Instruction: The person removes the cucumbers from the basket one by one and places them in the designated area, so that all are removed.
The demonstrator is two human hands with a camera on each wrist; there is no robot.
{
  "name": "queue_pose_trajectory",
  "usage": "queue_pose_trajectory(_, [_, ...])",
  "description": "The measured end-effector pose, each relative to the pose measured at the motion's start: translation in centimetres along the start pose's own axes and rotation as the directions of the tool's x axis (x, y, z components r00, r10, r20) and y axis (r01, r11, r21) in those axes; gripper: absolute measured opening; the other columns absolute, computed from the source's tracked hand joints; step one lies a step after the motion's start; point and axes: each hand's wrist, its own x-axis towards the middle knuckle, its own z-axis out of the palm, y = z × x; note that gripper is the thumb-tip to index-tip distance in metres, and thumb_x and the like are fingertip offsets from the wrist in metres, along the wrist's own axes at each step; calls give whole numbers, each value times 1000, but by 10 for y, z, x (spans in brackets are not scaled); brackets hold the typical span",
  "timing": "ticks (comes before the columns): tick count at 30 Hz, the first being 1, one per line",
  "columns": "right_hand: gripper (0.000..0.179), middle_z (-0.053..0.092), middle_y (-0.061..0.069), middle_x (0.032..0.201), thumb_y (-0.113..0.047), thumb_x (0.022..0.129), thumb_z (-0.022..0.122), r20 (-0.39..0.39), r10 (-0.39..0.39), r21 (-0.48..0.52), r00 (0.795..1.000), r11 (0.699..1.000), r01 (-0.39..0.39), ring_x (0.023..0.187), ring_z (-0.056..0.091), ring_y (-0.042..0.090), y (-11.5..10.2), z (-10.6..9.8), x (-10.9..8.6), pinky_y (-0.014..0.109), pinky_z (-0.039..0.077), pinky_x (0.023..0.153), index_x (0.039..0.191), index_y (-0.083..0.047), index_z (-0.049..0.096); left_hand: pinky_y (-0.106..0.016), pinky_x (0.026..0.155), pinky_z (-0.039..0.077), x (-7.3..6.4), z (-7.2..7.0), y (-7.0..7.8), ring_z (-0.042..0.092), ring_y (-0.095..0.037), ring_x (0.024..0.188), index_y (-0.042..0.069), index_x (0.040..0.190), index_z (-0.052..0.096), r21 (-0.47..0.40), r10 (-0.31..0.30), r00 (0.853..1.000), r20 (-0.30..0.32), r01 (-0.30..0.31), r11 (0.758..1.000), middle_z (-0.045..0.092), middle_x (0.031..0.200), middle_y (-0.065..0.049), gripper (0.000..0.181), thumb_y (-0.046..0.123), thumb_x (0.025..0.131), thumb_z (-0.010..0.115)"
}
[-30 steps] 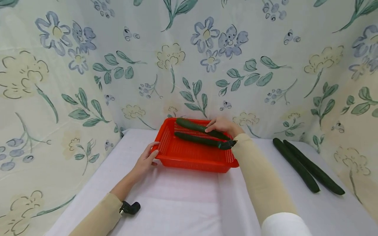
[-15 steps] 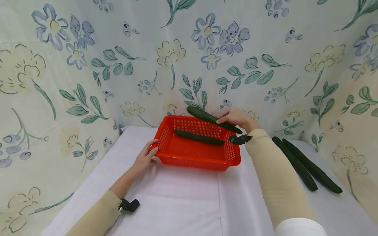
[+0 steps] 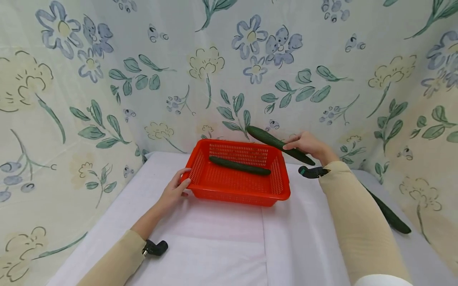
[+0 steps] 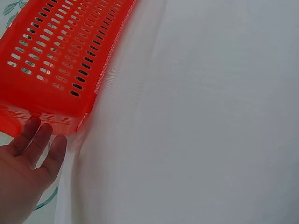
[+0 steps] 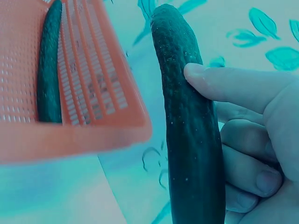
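In the head view my right hand (image 3: 309, 145) holds a long dark green cucumber (image 3: 266, 138), tilted down to the right, over the back right corner of a red plastic basket (image 3: 232, 195). Thumb and fingers pinch this cucumber (image 5: 189, 135) from its sides in the right wrist view. A second cucumber (image 3: 239, 165) lies inside the basket along its back wall. My left hand (image 3: 172, 192) grips the basket's left rim, and several of its fingers (image 4: 55, 151) show under that rim in the left wrist view.
A cucumber (image 3: 393, 219) lies on the white-covered table (image 3: 222, 246) at the right, partly hidden by my right sleeve (image 3: 358, 222). Behind the table hangs a floral cloth (image 3: 222, 71). Black wrist cameras (image 3: 156, 248) sit on both wrists.
My right hand has lifted a cucumber up from the basket and carried it right, past the basket's right rim. The left hand stays on the rim. My right sleeve now covers one table cucumber.
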Motion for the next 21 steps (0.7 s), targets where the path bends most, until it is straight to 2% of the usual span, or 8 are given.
queue_pose_trajectory(7, [55, 63, 24, 133, -38, 94, 70, -19, 37, -12, 999, 999, -37, 114, 61, 36, 27, -15, -14, 54, 50, 101, 134, 0, 63, -51, 89, 56, 0, -2, 2, 60, -37, 107, 23, 153, 33, 5, -3, 1000, 11, 3, 1000, 51, 141, -26, 50, 30, 107, 50])
queue_pose_trajectory(13, [62, 63, 24, 133, -42, 95, 68, -14, 74, 1, 997, 997, -74, 107, 64, 30, 49, -28, -29, 47, 53, 95, 138, 2, 57, -46, 88, 57, 1, -2, -1, 61, -32, 106, 24, 153, 33, 11, 10, 1000, 10, -10, 1000, 51, 141, -24, 50, 34, 106, 51])
queue_pose_trajectory(17, [63, 61, 25, 134, -43, 96, 67, -26, 102, 9, 994, 995, -102, 105, 64, 30, 59, -32, -44, 48, 53, 94, 139, 2, 56, -46, 88, 57, 1, -2, -2, 60, -31, 105, 25, 152, 33, 7, 14, 1000, 13, -14, 1000, 51, 143, -23, 51, 34, 106, 51])
queue_pose_trajectory(21, [68, 54, 27, 140, -45, 95, 68, -33, 121, 31, 992, 992, -120, 115, 58, 35, 73, -36, -57, 54, 47, 101, 141, 4, 53, -45, 89, 57, 1, -2, -2, 60, -30, 106, 26, 153, 33, 10, 9, 1000, 11, -9, 1000, 49, 144, -23, 49, 31, 107, 50])
